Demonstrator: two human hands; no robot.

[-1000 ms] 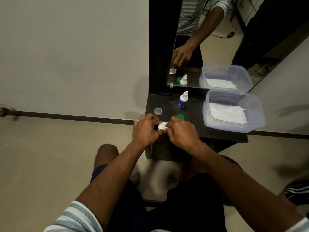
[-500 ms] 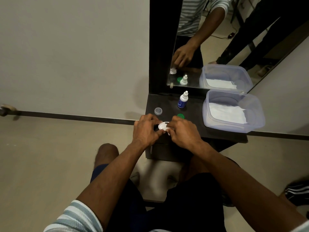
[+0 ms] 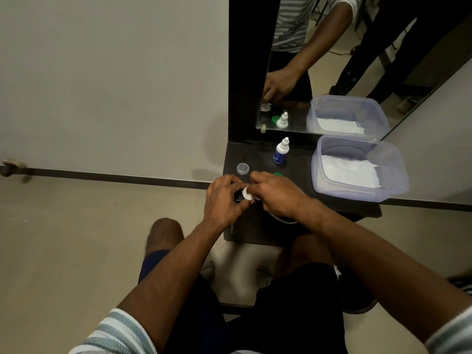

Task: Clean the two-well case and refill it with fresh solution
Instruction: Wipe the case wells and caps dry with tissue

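Both hands meet over the front of the small dark table. A small white two-well case shows between them, mostly hidden by fingers. My left hand grips its left part with curled fingers. My right hand curls over its right part; what its fingertips do is hidden. A white dropper bottle of solution with a blue label stands upright behind the hands. A green cap peeks out just beyond my right hand. A clear round cap lies at the table's left.
A clear plastic tub holding a folded white tissue sits on the table's right side. A mirror in a dark frame rises behind the table and reflects the scene. My knees are below the table's front edge.
Both hands have stayed on the case with only slight finger shifts. The case's white disc now looks a little more tilted toward me.
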